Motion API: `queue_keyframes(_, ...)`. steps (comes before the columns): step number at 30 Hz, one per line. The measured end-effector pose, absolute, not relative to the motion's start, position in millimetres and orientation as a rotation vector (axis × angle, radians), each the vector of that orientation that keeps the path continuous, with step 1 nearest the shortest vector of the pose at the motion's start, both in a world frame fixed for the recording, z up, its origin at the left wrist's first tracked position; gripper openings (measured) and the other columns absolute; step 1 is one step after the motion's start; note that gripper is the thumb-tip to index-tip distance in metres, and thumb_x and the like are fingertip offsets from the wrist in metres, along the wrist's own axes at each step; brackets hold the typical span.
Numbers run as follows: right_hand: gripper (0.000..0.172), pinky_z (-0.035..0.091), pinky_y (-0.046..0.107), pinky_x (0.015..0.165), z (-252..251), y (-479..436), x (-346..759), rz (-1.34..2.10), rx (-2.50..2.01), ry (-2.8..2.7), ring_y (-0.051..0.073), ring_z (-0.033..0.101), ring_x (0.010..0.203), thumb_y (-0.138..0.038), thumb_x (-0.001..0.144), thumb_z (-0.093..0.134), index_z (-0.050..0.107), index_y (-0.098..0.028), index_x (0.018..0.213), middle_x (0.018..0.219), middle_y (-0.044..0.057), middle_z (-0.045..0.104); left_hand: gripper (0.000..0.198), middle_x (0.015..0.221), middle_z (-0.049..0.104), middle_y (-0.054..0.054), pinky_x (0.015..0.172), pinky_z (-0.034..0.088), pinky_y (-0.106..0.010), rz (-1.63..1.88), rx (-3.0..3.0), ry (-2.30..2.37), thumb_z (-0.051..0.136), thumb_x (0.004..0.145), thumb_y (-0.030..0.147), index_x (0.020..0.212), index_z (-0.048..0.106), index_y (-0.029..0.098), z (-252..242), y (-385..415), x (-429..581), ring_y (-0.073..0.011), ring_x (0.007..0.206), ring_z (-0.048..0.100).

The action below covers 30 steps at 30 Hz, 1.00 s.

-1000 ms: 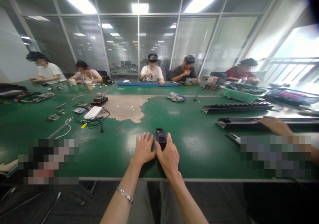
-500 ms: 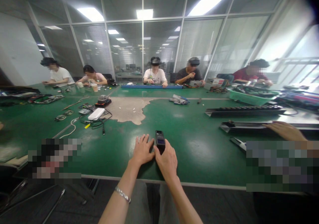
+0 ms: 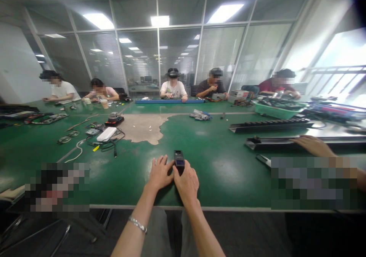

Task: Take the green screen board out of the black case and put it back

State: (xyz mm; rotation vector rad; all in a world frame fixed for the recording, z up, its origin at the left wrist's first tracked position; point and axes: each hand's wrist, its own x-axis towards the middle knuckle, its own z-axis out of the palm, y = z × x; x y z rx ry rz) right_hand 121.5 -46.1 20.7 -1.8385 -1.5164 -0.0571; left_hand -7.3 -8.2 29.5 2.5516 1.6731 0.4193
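Green table (image 3: 228, 169), near edge: fingers of the right hand (image 3: 187, 181) clasp a black device (image 3: 179, 159); left hand (image 3: 159, 174) lies flat beside it, fingers spread. A loose hold could drop it.

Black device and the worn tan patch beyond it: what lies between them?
Only bare green tabletop, in the head view, between device and patch.

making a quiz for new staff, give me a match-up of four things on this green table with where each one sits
Things
1. black device
2. white box
3. blue bar
4. green tray

Places
a. far side, in front of the middle person
b. left of the bare patch, among cables
c. between the left hand and right hand
d. right side, beyond the black strips

Pairs: 1-c, 2-b, 3-a, 4-d
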Motion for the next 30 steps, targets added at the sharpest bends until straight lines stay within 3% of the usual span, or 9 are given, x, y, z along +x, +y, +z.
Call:
queue_keyframes(14, 0.045, 0.043, 0.034, 0.079, 34.9, -46.0, 120.7, 0.029, -1.845, -1.472, 0.027, 0.064, 0.093, -0.043, 0.089, 0.051, 0.053, -0.017, 0.126, 0.101, 0.012, 0.070, 0.059, 0.155, 0.034, -0.006, 0.116, 0.013, -0.059, 0.401, 2.540, 1.671, 0.052, 0.088, 0.053, 0.143, 0.044, 0.035, 28.2, -6.4, -8.6, -0.0320, 0.143, 0.026)
queue_keyframes(25, 0.058, 0.047, 0.037, 0.087, 44.3, -38.9, 152.6, 0.180, -1.646, -1.262, 0.026, 0.065, 0.098, -0.055, 0.085, 0.052, 0.057, -0.017, 0.128, 0.115, 0.013, 0.068, 0.072, 0.155, 0.035, -0.009, 0.115, 0.010, -0.061, 0.420, 2.546, 1.647, 0.040, 0.085, 0.078, 0.143, 0.043, 0.035, 26.8, -6.0, -9.5, -0.0334, 0.144, 0.024)
queue_keyframes(30, 0.059, 0.051, 0.034, 0.080, 42.7, -39.3, 169.5, 0.429, -1.499, -1.107, 0.024, 0.068, 0.088, -0.058, 0.082, 0.055, 0.062, -0.014, 0.121, 0.106, 0.013, 0.071, 0.084, 0.156, 0.033, -0.010, 0.115, 0.011, -0.061, 0.419, 2.548, 1.631, 0.040, 0.079, 0.085, 0.144, 0.042, 0.032, 27.9, -6.0, -9.8, -0.0354, 0.144, 0.023)
